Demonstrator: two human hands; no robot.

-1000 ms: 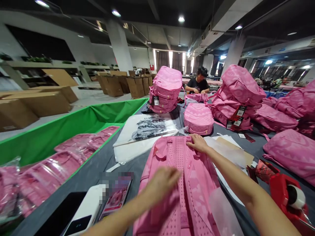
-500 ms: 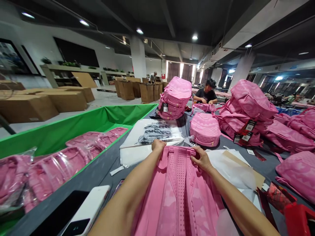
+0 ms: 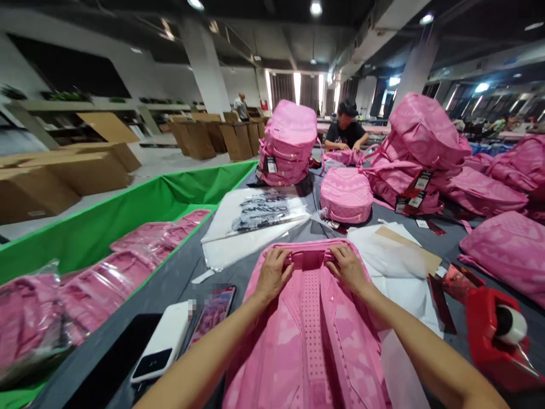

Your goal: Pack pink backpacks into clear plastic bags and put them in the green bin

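A pink backpack (image 3: 313,318) lies in front of me with its perforated back panel and shoulder straps facing up. My left hand (image 3: 275,271) grips the top of its left strap, fingers curled near the upper edge. On the other side my right hand (image 3: 346,266) is closed on the top of the right strap. Beyond the hands are a printed white plastic bag (image 3: 255,218) and a small pink bag (image 3: 346,195). White paper sheets (image 3: 385,255) lie beside the backpack on the right.
At left is a green-walled bin (image 3: 149,196) holding plastic-wrapped pink bags (image 3: 110,278). A white power bank (image 3: 164,338) and a phone (image 3: 213,309) lie near my left arm. A red tape dispenser (image 3: 485,335) stands right. Stacked pink backpacks (image 3: 287,142) and a seated person (image 3: 347,128) are farther back.
The backpack's top now lies flatter, with its rim showing beyond the straps. Both hands have shifted onto the strap tops, fingers curled over them. The view has tilted downward.
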